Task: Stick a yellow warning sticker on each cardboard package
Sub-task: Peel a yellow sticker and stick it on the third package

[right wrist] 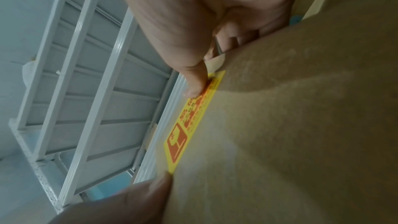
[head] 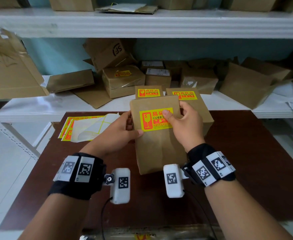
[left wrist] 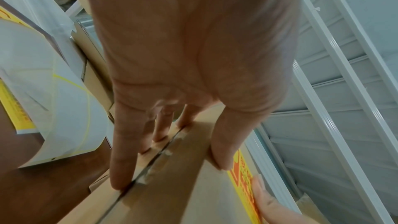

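Note:
Both hands hold a brown cardboard package [head: 159,149] tilted up above the dark table [head: 246,161]. A yellow warning sticker [head: 152,121] lies on its front face. My left hand [head: 125,130] grips the package's left side, thumb beside the sticker's lower left corner. In the left wrist view its fingers [left wrist: 122,168] lie along the taped seam of the package [left wrist: 172,193]. My right hand [head: 182,120] grips the right side, fingers curled behind. Its thumb presses the sticker's right part, as the right wrist view shows on the sticker [right wrist: 185,134].
Two stickered packages [head: 148,93] [head: 185,95] stand just behind, at the shelf's edge. Sticker sheets [head: 83,127] with peeled backing lie on the table's left. Several plain cardboard boxes [head: 158,77] crowd the white shelf [head: 38,108] beyond.

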